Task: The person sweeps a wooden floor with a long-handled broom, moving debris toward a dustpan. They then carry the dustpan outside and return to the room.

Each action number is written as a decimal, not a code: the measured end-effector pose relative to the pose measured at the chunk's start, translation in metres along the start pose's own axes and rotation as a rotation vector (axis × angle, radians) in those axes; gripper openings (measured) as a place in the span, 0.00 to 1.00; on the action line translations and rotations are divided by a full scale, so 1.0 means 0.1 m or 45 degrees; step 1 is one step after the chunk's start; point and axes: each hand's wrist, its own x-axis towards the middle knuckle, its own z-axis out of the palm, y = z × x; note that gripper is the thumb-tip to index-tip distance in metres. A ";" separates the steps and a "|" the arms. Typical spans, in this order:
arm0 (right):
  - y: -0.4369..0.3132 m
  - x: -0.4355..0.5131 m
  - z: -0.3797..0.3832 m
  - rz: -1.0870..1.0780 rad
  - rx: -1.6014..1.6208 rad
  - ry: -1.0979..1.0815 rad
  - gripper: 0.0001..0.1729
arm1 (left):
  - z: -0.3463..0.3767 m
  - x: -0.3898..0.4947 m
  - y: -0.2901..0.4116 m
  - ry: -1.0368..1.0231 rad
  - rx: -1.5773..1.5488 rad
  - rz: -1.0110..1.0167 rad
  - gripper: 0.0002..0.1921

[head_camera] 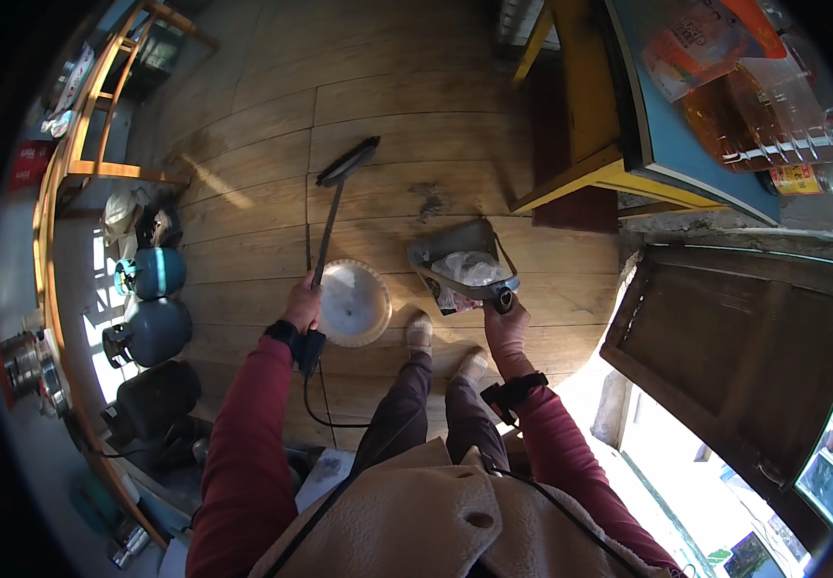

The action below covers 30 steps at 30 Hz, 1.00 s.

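My left hand [304, 302] is closed around the dark handle of a broom [330, 224]. Its narrow head [348, 162] points away from me, over the floor. In my right hand [507, 325] is the handle of a grey dustpan [425, 251]. Crumpled clear plastic [468, 268] lies inside the pan, and a piece of printed packaging [455, 300] shows at its near side. A round, pale basin [349, 336] stands on the floor just right of my left hand, in front of my feet. Whether the dustpan touches the floor is unclear.
Wood-patterned flooring [265, 159] spreads ahead. At right, a blue-topped table [666, 137] carries bottles [741, 115]; below it, a brown door [720, 347] stands ajar beside bright light. Gas cylinders [160, 331] line the left, near a wooden rack [91, 167].
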 end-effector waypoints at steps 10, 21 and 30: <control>-0.27 -0.11 0.81 -0.244 -0.239 -0.106 0.16 | -0.27 0.23 0.13 0.069 0.677 0.260 0.26; -0.60 0.16 0.89 -0.133 -0.285 -0.147 0.18 | -0.69 -0.39 0.59 -0.301 1.210 0.157 0.29; -0.53 0.11 0.83 -0.082 -0.320 -0.180 0.18 | -1.41 -1.05 1.26 -0.455 0.854 -0.031 0.29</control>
